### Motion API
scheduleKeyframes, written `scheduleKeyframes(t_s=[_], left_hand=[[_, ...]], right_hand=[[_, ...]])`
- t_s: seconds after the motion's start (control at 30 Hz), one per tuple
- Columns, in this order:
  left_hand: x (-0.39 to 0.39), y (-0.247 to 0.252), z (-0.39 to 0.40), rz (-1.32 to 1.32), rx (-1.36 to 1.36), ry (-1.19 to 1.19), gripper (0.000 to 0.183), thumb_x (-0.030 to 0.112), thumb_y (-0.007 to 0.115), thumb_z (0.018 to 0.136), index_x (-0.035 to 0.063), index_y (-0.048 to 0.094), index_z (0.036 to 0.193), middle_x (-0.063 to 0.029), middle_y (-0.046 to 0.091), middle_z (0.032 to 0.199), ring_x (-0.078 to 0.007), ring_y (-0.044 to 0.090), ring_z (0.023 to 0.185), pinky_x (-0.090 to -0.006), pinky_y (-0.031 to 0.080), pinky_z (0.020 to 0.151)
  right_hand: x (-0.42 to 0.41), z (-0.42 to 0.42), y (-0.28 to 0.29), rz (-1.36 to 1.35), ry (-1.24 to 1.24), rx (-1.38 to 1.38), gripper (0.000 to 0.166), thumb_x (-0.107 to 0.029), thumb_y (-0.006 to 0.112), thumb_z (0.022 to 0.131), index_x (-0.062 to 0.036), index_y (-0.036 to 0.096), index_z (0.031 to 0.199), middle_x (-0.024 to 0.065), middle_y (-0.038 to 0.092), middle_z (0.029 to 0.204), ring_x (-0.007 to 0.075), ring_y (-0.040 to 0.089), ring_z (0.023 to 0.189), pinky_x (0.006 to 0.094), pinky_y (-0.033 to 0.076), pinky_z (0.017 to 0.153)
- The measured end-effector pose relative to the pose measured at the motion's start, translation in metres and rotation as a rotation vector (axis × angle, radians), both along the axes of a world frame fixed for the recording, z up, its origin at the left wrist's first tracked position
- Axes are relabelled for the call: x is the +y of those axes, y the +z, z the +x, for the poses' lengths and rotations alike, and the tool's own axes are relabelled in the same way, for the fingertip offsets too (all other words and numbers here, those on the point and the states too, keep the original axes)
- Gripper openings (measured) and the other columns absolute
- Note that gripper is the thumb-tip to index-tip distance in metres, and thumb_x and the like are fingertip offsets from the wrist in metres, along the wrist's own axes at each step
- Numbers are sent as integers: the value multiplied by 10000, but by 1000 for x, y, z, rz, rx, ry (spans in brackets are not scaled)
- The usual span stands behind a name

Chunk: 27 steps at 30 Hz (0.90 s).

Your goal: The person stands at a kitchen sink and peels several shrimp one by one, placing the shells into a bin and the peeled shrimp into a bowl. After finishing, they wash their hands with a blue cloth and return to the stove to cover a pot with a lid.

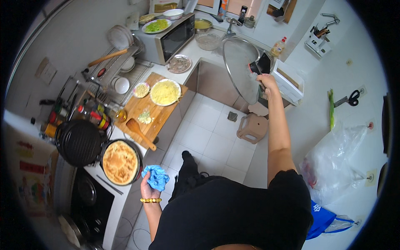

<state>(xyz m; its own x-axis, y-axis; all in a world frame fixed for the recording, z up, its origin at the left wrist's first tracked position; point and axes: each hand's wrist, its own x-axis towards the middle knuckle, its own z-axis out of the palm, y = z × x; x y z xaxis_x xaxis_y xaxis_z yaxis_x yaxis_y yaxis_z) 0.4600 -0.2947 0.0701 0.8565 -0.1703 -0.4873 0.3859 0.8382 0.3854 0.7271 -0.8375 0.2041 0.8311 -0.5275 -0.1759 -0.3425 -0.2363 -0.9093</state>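
Observation:
My left hand (150,188) holds a crumpled blue cloth (157,177), beside the counter's front edge. Just past it, a browned flatbread (120,162) fills the round pan of an electric griddle, whose black ridged lid (80,142) is tipped back. Stretched out to the far right, my right hand (267,82) grips the black knob of a large glass pot lid (239,67). The lid is tilted on edge in front of the sink, and its steel rim partly covers the sink area.
A wooden cutting board (134,112) bears a plate of yellow shreds (165,92), a small bowl, chopped bits and a wooden spatula (140,133). Beyond are a microwave (170,37) and faucet (232,26). Below the lid stands a plastic stool (253,127); bags (334,162) hang right.

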Motion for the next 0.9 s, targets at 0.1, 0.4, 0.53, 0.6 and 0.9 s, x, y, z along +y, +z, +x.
scheduleKeyframes(t_s=[0.1, 0.4, 0.53, 0.6, 0.9], left_hand=[[-11, 2, 60, -30, -20, -43, 330, 250, 521, 881, -11, 545, 1081, -144, 638, 938, -287, 626, 810, -424, 516, 730], [-41, -8, 244, -52, -87, -245, 317, 236, 519, 888, -16, 543, 1077, -141, 636, 920, -269, 629, 812, -406, 524, 737], [-59, -2, 296, -60, -76, -352, 321, 254, 522, 887, -10, 545, 1068, -141, 637, 916, -288, 636, 790, -416, 538, 695], [-70, -1, 314, -70, -47, -347, 330, 262, 534, 879, -6, 552, 1069, -133, 640, 921, -290, 636, 792, -415, 537, 690], [-126, -20, 360, -29, 24, -137, 323, 272, 530, 870, 24, 542, 1078, -142, 637, 970, -308, 635, 834, -447, 531, 713]], right_hand=[[-9, 27, -7, 3, -30, 5, 167, -54, 668, 603, -81, 509, 561, -24, 422, 523, 103, 352, 438, 294, 238, 419], [-26, 94, -10, 0, -193, -9, 146, -40, 662, 551, -61, 521, 582, -27, 429, 572, 112, 378, 504, 302, 284, 464], [-47, 122, -22, -73, -249, -14, 140, -49, 666, 540, -58, 539, 597, -24, 453, 596, 115, 398, 526, 296, 294, 478], [-58, 135, -26, -102, -251, -14, 141, -52, 667, 539, -59, 541, 604, -19, 458, 596, 115, 404, 525, 293, 292, 478], [-106, 235, -73, -235, -98, -32, 183, -71, 672, 548, 6, 570, 679, 10, 468, 590, 146, 429, 530, 321, 322, 491]])
